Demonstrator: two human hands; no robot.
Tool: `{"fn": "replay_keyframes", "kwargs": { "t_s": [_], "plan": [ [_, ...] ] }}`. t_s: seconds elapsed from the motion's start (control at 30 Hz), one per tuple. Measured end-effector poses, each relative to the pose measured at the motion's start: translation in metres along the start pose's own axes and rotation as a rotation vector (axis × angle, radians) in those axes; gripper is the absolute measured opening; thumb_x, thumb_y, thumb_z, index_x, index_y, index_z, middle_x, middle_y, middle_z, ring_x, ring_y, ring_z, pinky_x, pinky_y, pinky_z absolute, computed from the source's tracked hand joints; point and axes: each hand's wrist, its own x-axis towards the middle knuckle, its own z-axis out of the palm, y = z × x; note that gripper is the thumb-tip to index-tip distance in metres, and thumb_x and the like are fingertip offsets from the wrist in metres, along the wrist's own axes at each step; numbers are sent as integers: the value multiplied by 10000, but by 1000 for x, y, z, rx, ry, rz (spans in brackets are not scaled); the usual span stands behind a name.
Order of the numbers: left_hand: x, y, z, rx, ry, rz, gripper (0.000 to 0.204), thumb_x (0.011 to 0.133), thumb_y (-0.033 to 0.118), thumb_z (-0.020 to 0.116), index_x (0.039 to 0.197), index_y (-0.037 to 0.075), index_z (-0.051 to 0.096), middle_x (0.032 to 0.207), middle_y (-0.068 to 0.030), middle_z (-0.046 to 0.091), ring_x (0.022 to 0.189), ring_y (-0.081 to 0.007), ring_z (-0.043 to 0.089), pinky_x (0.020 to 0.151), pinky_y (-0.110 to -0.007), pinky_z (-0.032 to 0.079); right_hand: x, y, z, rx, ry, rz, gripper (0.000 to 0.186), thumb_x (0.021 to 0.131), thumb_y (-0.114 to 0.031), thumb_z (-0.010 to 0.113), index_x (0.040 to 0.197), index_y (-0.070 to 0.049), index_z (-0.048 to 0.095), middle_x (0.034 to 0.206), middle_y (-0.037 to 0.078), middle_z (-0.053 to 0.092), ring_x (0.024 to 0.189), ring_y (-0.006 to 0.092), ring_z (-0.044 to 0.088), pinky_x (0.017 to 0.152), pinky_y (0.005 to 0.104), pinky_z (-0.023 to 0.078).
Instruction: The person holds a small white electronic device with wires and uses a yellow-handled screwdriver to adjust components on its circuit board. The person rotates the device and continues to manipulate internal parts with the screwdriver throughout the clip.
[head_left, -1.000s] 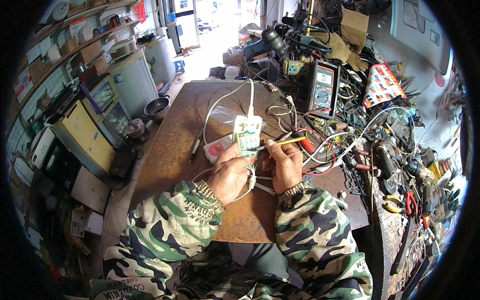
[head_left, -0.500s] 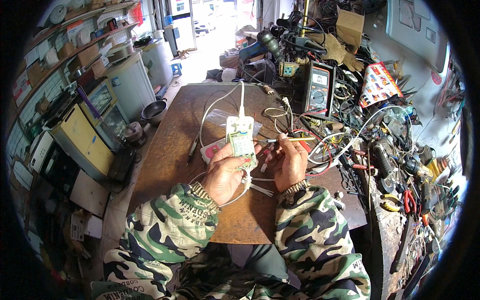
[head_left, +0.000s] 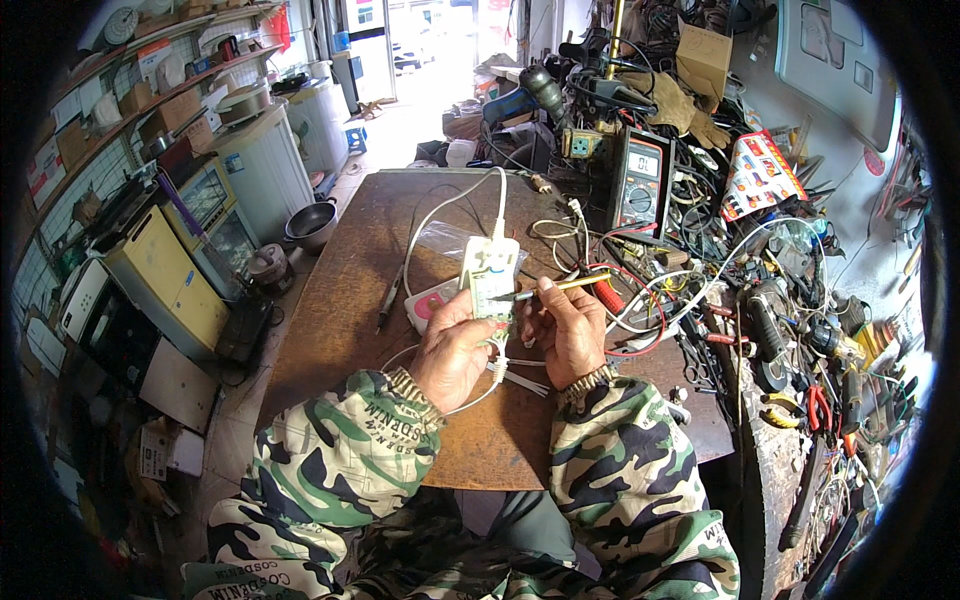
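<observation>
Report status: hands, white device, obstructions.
Left fingers gripping white device. Right fingers holding slim yellow tool, tip near circuit board, contact unclear. Nothing visibly blocking.

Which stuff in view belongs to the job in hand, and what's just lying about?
In hand:
- rectangular white plastic case with pale circuit board, left hand
- white cord at the case's far end
- slim yellow pen-shaped tool, right hand

Apparently lying about:
- round dark metal pan
- red-handled metal pliers
- brown cardboard box

Cluttered workshop: multimeter [head_left: 640, 188], red-handled pliers [head_left: 819, 407]
</observation>
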Motion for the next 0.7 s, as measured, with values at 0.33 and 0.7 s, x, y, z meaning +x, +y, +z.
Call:
{"fn": "replay_keyframes", "kwargs": {
  "t_s": [0.33,0.7],
  "plan": [
    [1,-1,2,10,29,-9,403,877,-22,509,1279,8,523,1105,-38,599,979,-111,552,865,-260,442,-1,0,1,6,18,23,239,926,-155,635,734,-34,560,654,95,616,485,172,568,436,286,459],
    [1,-1,2,11,26,-27,380,879,-15,519,1256,18,540,1082,-27,599,971,-103,546,847,-252,438,-1,1,0,-51,27,11,261,905,-198,672,726,-40,568,641,87,618,485,155,572,425,267,450]
  ]
}}
